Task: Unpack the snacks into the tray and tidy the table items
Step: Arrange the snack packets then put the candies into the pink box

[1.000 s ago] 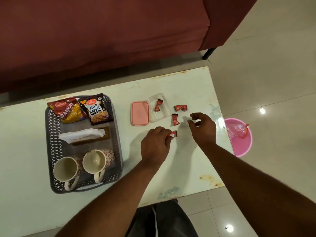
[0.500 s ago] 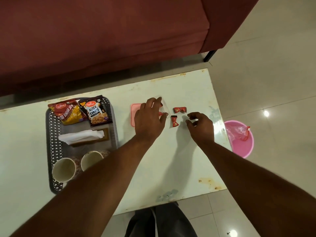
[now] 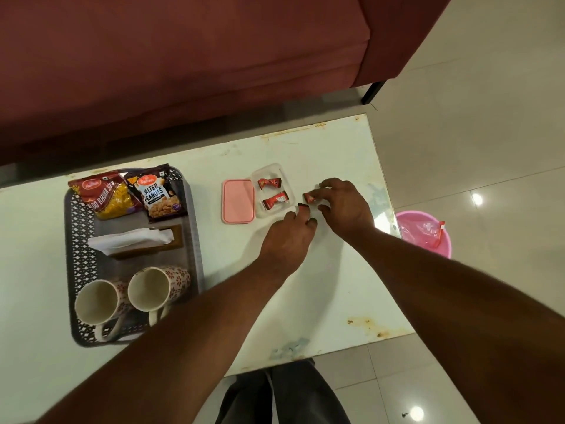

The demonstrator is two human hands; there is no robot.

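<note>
Two red foil-wrapped candies (image 3: 273, 191) lie in the small clear plastic box (image 3: 286, 179) on the white table (image 3: 321, 286), long axes running left-right, the nearer one tilted (twisted ends flared). The right hand (image 3: 345, 206) pinches a third red candy (image 3: 308, 197) just beside the box. The left hand (image 3: 290, 237) pinches another, mostly hidden, below it.

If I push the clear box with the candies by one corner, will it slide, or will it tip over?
The clear box looks low, flat and thin-walled, holding only two small candies, so it is probably very light. It would likely slide or spin on the smooth table rather than tip.
</note>
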